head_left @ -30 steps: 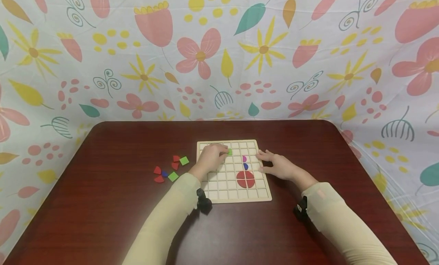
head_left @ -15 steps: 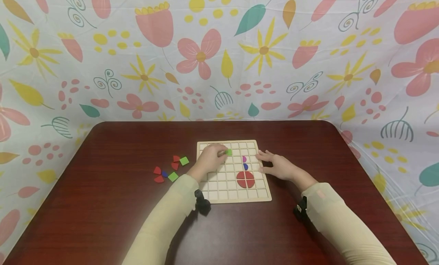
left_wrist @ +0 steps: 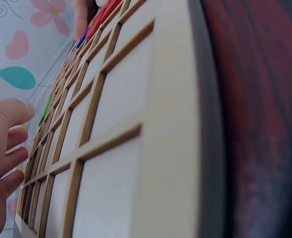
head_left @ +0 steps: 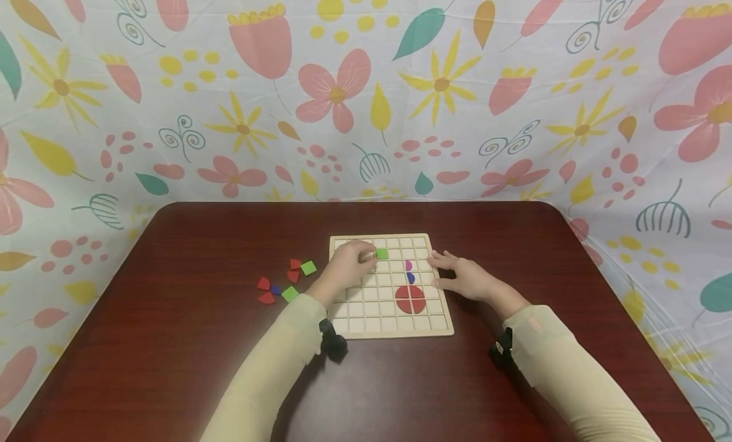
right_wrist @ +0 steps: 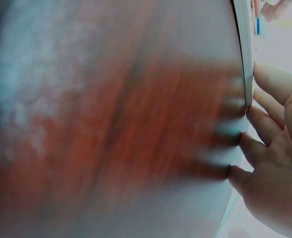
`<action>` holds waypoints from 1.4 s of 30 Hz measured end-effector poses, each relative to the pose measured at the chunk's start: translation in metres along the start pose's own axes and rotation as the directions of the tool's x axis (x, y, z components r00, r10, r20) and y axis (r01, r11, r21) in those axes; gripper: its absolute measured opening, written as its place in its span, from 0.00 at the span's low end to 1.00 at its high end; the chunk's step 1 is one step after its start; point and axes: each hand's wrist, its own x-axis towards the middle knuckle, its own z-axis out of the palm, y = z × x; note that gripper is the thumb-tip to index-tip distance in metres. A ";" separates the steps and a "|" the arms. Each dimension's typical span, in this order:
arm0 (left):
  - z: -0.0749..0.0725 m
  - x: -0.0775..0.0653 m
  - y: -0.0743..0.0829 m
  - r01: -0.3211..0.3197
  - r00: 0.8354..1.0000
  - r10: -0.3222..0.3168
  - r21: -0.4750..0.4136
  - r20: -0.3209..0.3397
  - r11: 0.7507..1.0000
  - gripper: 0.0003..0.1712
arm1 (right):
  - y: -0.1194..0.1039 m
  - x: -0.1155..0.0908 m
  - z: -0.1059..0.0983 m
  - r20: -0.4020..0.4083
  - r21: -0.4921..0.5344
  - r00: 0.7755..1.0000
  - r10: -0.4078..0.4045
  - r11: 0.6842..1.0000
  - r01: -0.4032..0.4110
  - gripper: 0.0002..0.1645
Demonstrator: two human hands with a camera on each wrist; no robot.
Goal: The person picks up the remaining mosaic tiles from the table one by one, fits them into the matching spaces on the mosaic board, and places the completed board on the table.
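Observation:
A square wooden grid board [head_left: 377, 308] lies on the table. My left hand [head_left: 345, 267] hovers over its upper left part, thumb and fingers parted, just left of a green square tile [head_left: 381, 254] in the grid. In the left wrist view the fingers look loosely bent, with nothing visible between them. My right hand [head_left: 466, 277] rests at the board's right edge, fingers spread, fingertips touching edge and table. The board also bears a red circle of quarter pieces [head_left: 417, 293], a magenta half-round piece [head_left: 408, 265] and a blue half-round piece [head_left: 410, 278]. My left hand hides some cells.
Left of the board lie loose pieces: two green square tiles [head_left: 309, 268], several red quarter pieces [head_left: 266, 298] and a blue piece [head_left: 276, 290]. The dark wooden table [head_left: 189, 340] ends at a floral cloth [head_left: 366, 143] behind.
My left hand has drawn slightly left, away from the green square tile, which stays in its cell. The right hand holds its place at the board's edge.

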 end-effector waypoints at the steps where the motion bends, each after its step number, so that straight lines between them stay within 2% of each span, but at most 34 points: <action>1: -0.001 -0.001 0.000 0.003 1.000 -0.003 -0.002 0.000 1.000 0.19 | 0.000 0.000 0.000 -0.003 -0.001 1.000 0.000 1.000 0.000 0.38; 11: -0.017 -0.016 0.001 0.032 0.999 -0.033 -0.034 -0.021 0.999 0.20 | -0.005 0.002 -0.001 -0.047 0.017 0.999 -0.004 1.000 0.005 0.34; 16: -0.021 -0.021 -0.002 0.000 0.998 0.000 0.010 -0.060 1.000 0.19 | -0.007 0.003 -0.001 -0.087 0.029 0.996 -0.006 1.000 0.008 0.30; 20: -0.025 -0.025 -0.003 -0.023 0.995 0.025 0.021 -0.093 1.000 0.19 | -0.011 0.004 0.002 -0.119 0.031 0.992 -0.037 0.999 0.040 0.28; 27: -0.030 -0.032 -0.006 0.001 0.992 -0.001 -0.005 -0.127 1.000 0.19 | -0.016 0.008 0.008 -0.141 -0.004 0.985 -0.104 0.994 0.105 0.22; 33: -0.034 -0.037 -0.013 0.002 0.986 -0.006 -0.027 -0.169 1.000 0.19 | -0.021 0.012 0.015 -0.138 0.018 0.987 -0.083 0.996 0.087 0.22; 42: -0.042 -0.043 -0.022 0.033 0.974 -0.034 -0.009 -0.226 0.999 0.20 | -0.025 0.018 0.020 -0.131 -0.015 0.991 -0.041 0.999 0.039 0.23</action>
